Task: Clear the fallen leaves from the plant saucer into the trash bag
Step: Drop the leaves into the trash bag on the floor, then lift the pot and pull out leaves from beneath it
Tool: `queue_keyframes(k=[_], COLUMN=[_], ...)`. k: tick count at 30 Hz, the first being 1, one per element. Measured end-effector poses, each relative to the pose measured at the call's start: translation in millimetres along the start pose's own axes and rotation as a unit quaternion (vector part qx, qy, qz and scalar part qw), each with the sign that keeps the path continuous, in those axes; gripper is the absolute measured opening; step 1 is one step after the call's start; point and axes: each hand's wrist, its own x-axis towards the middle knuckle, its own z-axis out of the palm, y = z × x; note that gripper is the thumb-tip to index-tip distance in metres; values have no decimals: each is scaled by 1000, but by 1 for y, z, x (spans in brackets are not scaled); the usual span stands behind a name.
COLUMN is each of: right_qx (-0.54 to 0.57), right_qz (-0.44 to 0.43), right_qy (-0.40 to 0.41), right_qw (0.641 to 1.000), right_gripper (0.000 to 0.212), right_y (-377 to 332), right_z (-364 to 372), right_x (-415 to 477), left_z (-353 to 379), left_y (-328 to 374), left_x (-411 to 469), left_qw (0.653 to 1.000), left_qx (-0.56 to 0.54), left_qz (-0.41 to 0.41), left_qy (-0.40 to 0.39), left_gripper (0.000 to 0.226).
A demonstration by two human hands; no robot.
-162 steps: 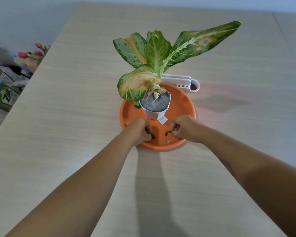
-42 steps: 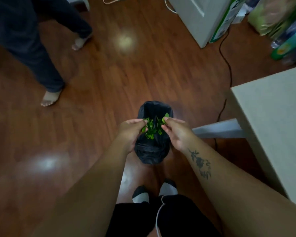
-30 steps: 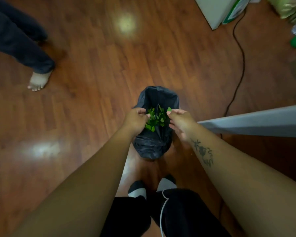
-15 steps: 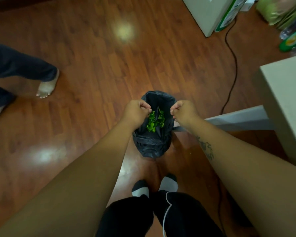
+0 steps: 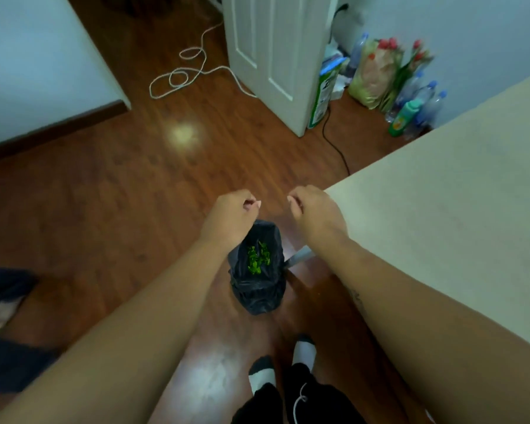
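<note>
**Leaves in the bag, both hands up and empty over it**

The green leaves [image 5: 258,259] lie inside the black trash bag [image 5: 257,293], which stands on the floor [image 5: 120,194] just left of the table [image 5: 441,194]. The left hand [image 5: 231,217] and right hand [image 5: 317,211] hover above its mouth, fingers loosely curled with nothing visible in them. To finish this drop well, I'd say rub the fingertips together right over the opening so that clinging scraps fall in, not onto the floor, then check the saucer for leftovers. The saucer and plant are out of frame, so I can't tell whether it is clean. The left wrist covers the bag's far-left rim, the finger undersides face away, and the bag's depths are too dark to read.
</note>
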Motion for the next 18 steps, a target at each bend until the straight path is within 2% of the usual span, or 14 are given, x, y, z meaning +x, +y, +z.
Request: queue_keyframes(k=[2, 5, 9, 12, 18], right_qx=[-58, -105, -116, -97, -90], right_qz=[-13, 22, 135, 237, 337], right_qy=[38, 62, 71, 117, 150], right_qw=[998, 992, 981, 960, 925], right_gripper=[15, 19, 22, 22, 21], right_y=[5, 31, 80, 128, 201], right_z=[-26, -68, -123, -166, -216], right_x=[-12, -38, -89, -140, -219], left_z=[-8, -5, 25, 66, 133], left_y=[26, 67, 125, 189, 276], left_x=[1, 4, 2, -10, -35], left_qw=[998, 988, 967, 944, 909], left_qx=[36, 72, 83, 79, 76], left_qz=[52, 134, 238, 308, 380], left_qy=[-8, -9, -38, -90, -152], left_gripper=[22, 30, 29, 30, 27])
